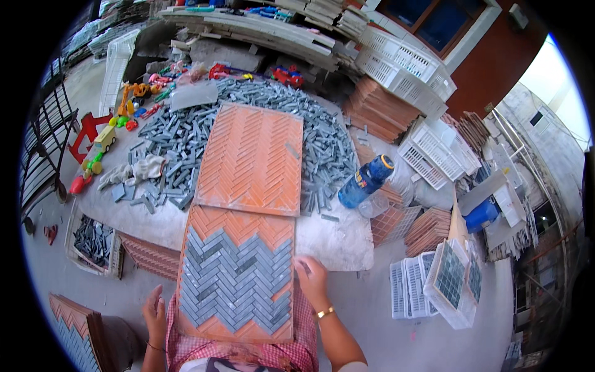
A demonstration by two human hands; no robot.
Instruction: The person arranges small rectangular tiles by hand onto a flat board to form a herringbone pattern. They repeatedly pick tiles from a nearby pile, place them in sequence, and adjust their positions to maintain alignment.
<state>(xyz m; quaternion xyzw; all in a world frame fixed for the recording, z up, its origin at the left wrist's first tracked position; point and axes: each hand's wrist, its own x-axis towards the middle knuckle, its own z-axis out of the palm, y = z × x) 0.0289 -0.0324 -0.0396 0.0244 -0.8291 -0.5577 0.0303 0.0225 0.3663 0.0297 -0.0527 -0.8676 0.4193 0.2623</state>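
An orange grooved tray (242, 330) rests on my lap and the table edge. Grey strip tiles (238, 279) fill its middle in a herringbone pattern, with one orange gap toward the lower right. Beside the tray's right edge, my right hand (312, 282) has its fingers bent together; whether a tile sits in them is hidden. My left hand (155, 315) is held off the left edge, fingers apart and holding nothing. A second orange tray (251, 158) overlaps the far end of the first, with a single loose tile (292, 150) on it.
Loose grey tiles (322, 139) heap around the second tray on the table (341, 242). A blue bottle (365, 180) stands at right; gloves (139, 170) and toys lie at left. White crates (427, 155) and stacked orange trays (379, 110) stand beyond. A tiled stack (77, 332) is at lower left.
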